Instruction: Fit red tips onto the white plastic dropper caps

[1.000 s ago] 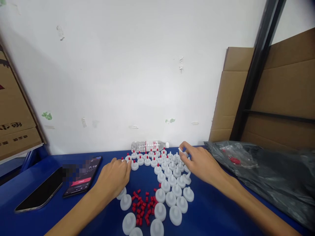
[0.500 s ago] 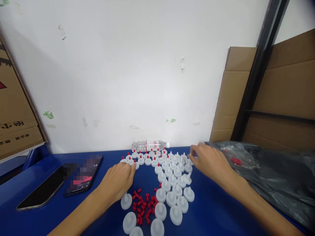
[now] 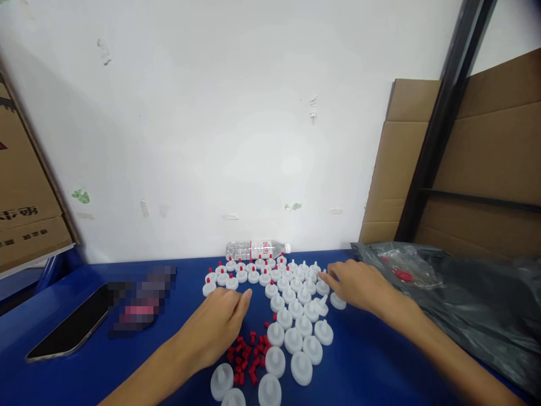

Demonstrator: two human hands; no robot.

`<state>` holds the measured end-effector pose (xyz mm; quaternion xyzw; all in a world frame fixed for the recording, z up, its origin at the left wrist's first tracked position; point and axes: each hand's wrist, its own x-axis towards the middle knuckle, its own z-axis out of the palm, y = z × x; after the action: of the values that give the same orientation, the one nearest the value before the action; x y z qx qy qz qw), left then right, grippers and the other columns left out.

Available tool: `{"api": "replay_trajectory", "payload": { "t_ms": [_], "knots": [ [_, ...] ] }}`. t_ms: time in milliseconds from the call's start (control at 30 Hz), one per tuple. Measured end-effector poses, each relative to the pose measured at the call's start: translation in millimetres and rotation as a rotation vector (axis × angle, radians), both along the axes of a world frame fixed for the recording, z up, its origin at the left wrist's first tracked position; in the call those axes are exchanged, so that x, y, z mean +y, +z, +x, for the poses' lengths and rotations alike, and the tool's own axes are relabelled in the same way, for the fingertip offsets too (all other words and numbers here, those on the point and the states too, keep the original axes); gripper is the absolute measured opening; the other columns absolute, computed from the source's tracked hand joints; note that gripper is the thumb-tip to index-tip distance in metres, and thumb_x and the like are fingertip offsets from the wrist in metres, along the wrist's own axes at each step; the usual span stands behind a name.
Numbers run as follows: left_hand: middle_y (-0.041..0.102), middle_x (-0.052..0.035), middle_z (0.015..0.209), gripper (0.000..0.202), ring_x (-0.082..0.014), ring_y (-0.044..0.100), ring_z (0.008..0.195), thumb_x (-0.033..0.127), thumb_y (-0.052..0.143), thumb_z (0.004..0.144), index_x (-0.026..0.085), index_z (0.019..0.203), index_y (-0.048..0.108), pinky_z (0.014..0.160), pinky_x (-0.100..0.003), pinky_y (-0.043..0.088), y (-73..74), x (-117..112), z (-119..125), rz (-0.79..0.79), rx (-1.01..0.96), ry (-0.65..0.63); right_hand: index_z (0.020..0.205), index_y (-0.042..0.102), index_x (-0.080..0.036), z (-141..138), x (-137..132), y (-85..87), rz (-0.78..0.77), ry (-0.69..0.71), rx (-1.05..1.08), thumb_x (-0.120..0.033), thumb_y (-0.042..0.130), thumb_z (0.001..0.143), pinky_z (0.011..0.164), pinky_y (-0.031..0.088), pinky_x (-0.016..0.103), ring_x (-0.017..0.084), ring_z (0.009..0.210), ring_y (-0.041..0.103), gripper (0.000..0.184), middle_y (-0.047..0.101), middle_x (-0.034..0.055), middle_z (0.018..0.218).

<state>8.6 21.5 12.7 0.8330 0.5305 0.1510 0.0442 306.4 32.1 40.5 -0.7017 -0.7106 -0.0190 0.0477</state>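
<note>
My left hand (image 3: pixel 222 320) is curled above the pile of small red tips (image 3: pixel 245 358), its thumb lying along the fist. Its fingers are turned under, so anything inside is hidden. At the right edge of the group of white nozzle caps, my right hand (image 3: pixel 357 283) has thumb and forefinger bent together at the spout of one white nozzle cap (image 3: pixel 322 287). Another white cap (image 3: pixel 338 301) sits just below these fingers, partly covered. White caps with red tips (image 3: pixel 253 276) stand in rows at the back; those nearer me have bare spouts.
A clear plastic bottle (image 3: pixel 240 250) lies against the wall. Two phones, one black (image 3: pixel 70 327) and one blurred (image 3: pixel 141 304), lie at left. Dark plastic sheeting (image 3: pixel 469 304) with a clear bag of red pieces (image 3: pixel 403 275) covers the right side. Cardboard (image 3: pixel 395 163) leans behind.
My left hand has moved right and slightly nearer me, uncovering red-tipped caps at the back left. My right hand has come down a little, and a white cap now shows beneath it.
</note>
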Motion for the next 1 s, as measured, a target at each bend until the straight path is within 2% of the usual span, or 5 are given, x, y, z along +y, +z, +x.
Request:
{"api": "replay_trajectory", "payload": {
  "t_ms": [233,567,733,833,1000],
  "knots": [
    [0.064,-0.0038,0.072,0.058,-0.0203,0.060,0.072,0.043,0.022,0.107,0.020,0.076,0.064,0.074,-0.034,0.043,3.2,-7,5,-0.060,-0.106,-0.119,0.080,0.070,-0.024,1,-2,7.1,-0.194,0.128,0.265,-0.043,0.062,0.088,0.055,0.044,0.024,0.016,0.051,0.068,0.022,0.071,-0.0026,0.059],
    [0.065,-0.0067,0.086,0.047,-0.0231,0.059,0.087,0.035,0.024,0.106,0.019,0.083,0.061,0.085,-0.040,0.044,2.8,-2,5,0.081,-0.127,-0.197,0.081,0.070,-0.024,5,0,4.3,-0.166,0.153,0.335,-0.016,0.065,0.074,0.053,0.039,0.021,0.014,0.056,0.070,0.012,0.074,-0.0057,0.066],
    [0.067,-0.0082,0.096,0.041,-0.0239,0.060,0.095,0.030,0.028,0.106,0.019,0.090,0.065,0.090,-0.042,0.047,4.2,0,2,0.122,-0.115,-0.228,0.079,0.071,-0.026,0,-2,4.9,-0.079,0.144,0.249,-0.030,0.068,0.080,0.053,0.035,0.024,0.017,0.059,0.069,0.005,0.070,-0.0039,0.059],
    [0.068,-0.0090,0.114,0.035,-0.0245,0.058,0.111,0.028,0.033,0.105,0.020,0.104,0.067,0.101,-0.043,0.046,4.8,1,-1,0.170,-0.131,-0.271,0.083,0.071,-0.027,-4,-2,3.9,0.043,0.129,0.194,-0.043,0.062,0.089,0.056,0.033,0.027,0.022,0.068,0.069,0.020,0.074,0.0008,0.070],
    [0.069,-0.0096,0.117,0.034,-0.0234,0.061,0.112,0.020,0.036,0.102,0.019,0.118,0.066,0.100,-0.042,0.049,16.7,17,8,0.163,-0.045,-0.304,0.092,0.072,-0.026,-13,-2,1.6,0.186,0.114,0.166,-0.039,0.054,0.095,0.057,0.030,0.029,0.026,0.077,0.069,0.022,0.075,0.0040,0.078]
  ]
}}
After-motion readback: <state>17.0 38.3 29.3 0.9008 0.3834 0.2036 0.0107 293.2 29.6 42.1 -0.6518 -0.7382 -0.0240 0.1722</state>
